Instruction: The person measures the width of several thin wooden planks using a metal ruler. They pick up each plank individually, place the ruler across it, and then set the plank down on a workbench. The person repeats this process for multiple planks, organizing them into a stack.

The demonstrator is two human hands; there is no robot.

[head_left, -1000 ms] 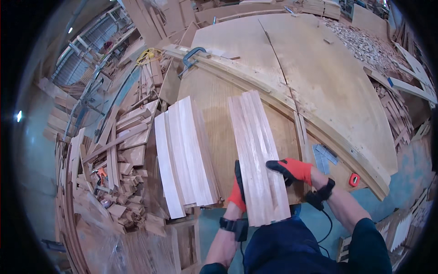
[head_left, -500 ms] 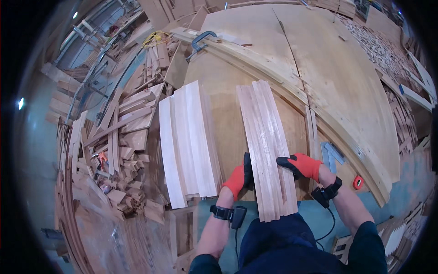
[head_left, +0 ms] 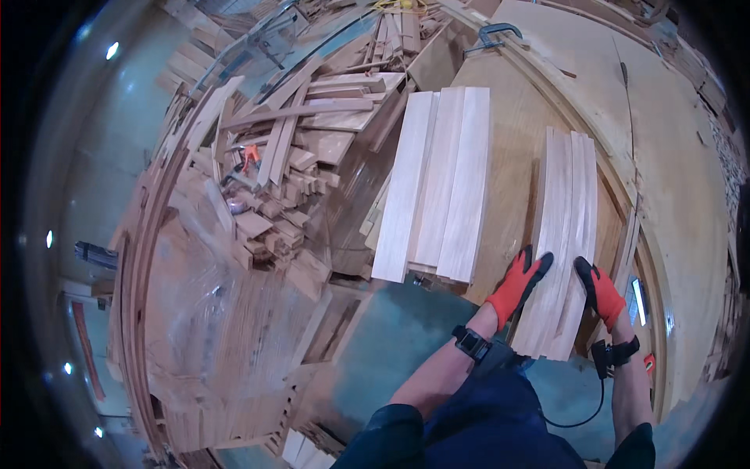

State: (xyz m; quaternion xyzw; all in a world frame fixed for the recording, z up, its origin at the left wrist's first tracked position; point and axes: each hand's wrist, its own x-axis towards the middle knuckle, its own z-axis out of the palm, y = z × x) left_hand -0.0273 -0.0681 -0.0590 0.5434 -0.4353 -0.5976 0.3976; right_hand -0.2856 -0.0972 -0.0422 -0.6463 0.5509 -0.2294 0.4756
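Note:
My left hand [head_left: 519,283], in an orange glove with black fingers, grips the left side of a stack of narrow pale wooden boards [head_left: 556,227]. Its thumb lies over the top and the other fingertips are at the side. From the right side my right hand [head_left: 603,294], gloved alike, holds the same stack, thumb on the top edge. The fingers under the boards are partly hidden. The stack lies lengthwise away from me, its near end close to my body. Left of it, a second, wider stack of pale boards [head_left: 437,180] rests on the plywood worktable [head_left: 512,156].
A long curved wooden piece [head_left: 558,98] crosses the table, with a blue C-clamp [head_left: 494,35] at its far end. Wood offcuts [head_left: 281,203] are heaped at the left, beside plastic-covered long boards [head_left: 219,336]. A red tape measure [head_left: 649,362] lies by the table's right edge.
My view has swung left, so the table and stacks appear farther right. Both hands stay at the sides of the narrow stack; the left hand's thumb now shows over its top.

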